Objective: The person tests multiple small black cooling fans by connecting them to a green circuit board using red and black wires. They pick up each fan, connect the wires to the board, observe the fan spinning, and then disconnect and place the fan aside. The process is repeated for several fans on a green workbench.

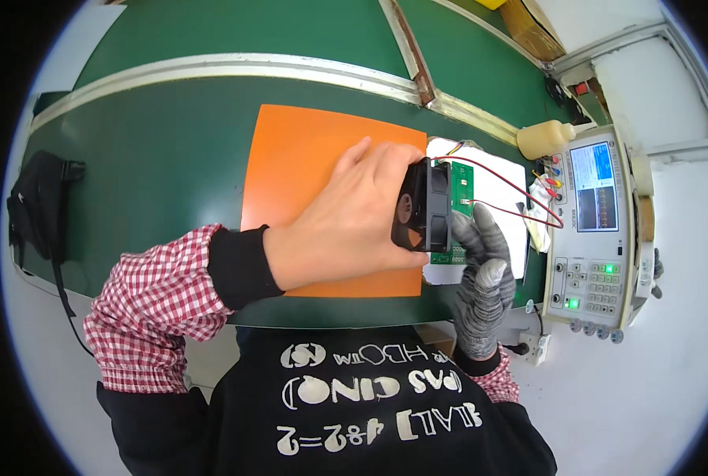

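My bare left hand (346,210) is closed around a black square cooling fan (438,208), which stands on edge with its side toward me. My right hand (482,289), in a grey knitted glove, is just to the right of the fan. Its thumb and fingers are apart, with fingertips close to the fan's edge; whether they touch it I cannot tell. Partly hidden behind the fan lies a green circuit board (462,184) on a white pad (500,181). A thin red wire (520,184) loops rightward from the fan's top, and another runs to the board.
An orange mat (306,155) lies under my left hand on the green table (155,159). To the right stands a bench test instrument (592,262) with a lit screen and coloured leads. A cream bottle (542,140) is beside it. A black bag (40,198) sits far left.
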Demonstrator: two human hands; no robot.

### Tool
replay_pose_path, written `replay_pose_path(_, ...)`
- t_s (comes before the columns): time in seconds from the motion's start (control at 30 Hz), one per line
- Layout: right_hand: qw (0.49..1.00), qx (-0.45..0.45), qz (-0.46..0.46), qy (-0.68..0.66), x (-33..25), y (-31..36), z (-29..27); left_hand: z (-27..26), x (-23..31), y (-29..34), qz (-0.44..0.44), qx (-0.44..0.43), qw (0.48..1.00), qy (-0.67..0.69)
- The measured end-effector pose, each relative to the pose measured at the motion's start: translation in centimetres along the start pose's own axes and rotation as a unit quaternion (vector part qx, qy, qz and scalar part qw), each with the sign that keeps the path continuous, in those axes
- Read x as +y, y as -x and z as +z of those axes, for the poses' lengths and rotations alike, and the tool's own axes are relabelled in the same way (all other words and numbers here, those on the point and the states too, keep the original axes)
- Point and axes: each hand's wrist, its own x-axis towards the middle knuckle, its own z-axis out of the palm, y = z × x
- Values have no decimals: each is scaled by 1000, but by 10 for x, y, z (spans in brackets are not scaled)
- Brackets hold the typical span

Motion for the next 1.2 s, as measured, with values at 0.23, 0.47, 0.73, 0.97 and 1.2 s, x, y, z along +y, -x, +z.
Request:
replay_pose_path(0.23, 1000, 8, 21, 16, 6, 3, 11, 0, -3, 0, -8, -8, 1000, 3)
replay_pose_path(0.47, 1000, -5, 9, 27, 6, 5, 12, 0, -4, 0, -7, -8, 1000, 2)
replay_pose_path(0.73, 999, 19, -14, 34, 8, 9, 6, -6, 2, -4, -34, -17, 998, 57)
replay_pose_path(0.97, 983, 4, -109, 145, 10, 6, -21, -79, 12, 3, 62, 88, 963, -247)
replay_pose_path(1.2, 985, 4, -104, 138, 9, 6, -25, -71, -5, 54, -35, -48, 960, -272)
